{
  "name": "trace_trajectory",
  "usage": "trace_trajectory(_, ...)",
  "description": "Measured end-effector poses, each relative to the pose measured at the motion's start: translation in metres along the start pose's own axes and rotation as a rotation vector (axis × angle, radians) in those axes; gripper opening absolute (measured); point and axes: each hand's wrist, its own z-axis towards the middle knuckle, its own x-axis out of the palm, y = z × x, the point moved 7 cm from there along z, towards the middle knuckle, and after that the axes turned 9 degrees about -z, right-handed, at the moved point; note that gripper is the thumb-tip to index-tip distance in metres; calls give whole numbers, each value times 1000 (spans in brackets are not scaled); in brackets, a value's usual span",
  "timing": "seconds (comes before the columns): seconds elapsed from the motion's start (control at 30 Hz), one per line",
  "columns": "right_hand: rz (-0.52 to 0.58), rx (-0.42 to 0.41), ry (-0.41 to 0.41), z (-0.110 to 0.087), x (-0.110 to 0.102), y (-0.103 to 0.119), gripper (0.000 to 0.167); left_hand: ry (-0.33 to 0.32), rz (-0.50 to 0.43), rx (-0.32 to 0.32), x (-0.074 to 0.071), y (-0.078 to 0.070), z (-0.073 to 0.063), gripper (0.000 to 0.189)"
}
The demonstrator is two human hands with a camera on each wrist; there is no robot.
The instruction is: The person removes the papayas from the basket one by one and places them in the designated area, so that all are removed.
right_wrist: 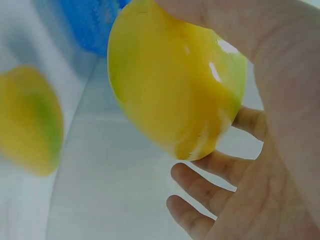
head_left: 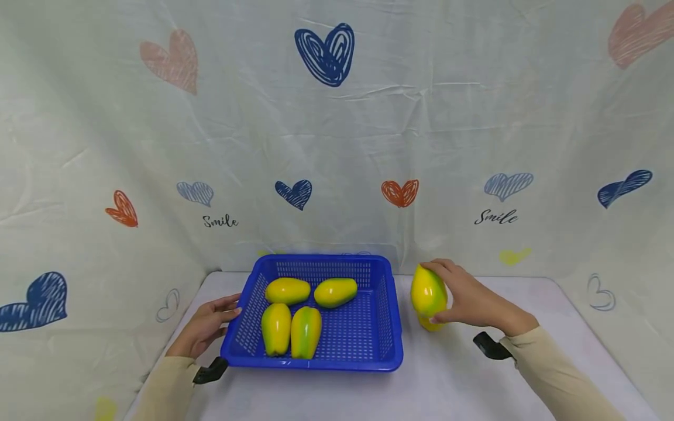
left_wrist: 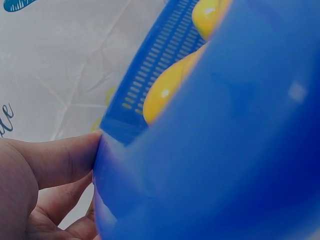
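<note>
My left hand [head_left: 205, 324] is at the left side of a blue plastic basket [head_left: 392, 304], its fingertips touching the rim and outer wall. Inside the basket's left half lie several yellow-green mangoes [head_left: 276, 330]. To the right of the basket, my right hand [head_left: 468, 298] grips a glossy mango [head_left: 427, 290] from its right side, holding it upright above the table. Another mango [right_wrist: 30, 120] is lower down, mostly hidden behind the held one in the head view. In the left wrist view, the basket wall [left_wrist: 175, 175] covers most of the picture.
A pale-covered table [head_left: 447, 380] bears the basket. Behind it and on both sides hangs a white curtain [head_left: 342, 134] printed with hearts and "Smile" lettering. Dark wrist-camera mounts [head_left: 492, 346] stick out from both beige sleeves [head_left: 558, 368].
</note>
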Motion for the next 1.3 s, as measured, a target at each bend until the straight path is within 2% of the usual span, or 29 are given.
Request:
trace_trajectory(0.2, 7, 57, -6, -22, -2, -30, 97, 5, -7, -7, 0, 0, 0, 60)
trace_trajectory(0.33, 5, 67, -14, -33, 2, -50, 98, 7, -4, -4, 0, 0, 0, 60)
trace_trajectory(0.57, -8, 164, 15, -49, 19, -80, 102, 7, 1, -5, 0, 1, 1, 61)
trace_trajectory(0.7, -6, 190, 31, -55, 31, -96, 104, 4, -3, -15, 0, 1, 1, 60)
trace_trajectory(1.0, -1, 183, 60, -57, 50, -111, 104, -5, -1, -7, -1, 1, 0, 60)
trace_trajectory(1.3, 3, 157, 91, -56, 62, -114, 103, -9, -6, 6, 0, 4, 1, 60)
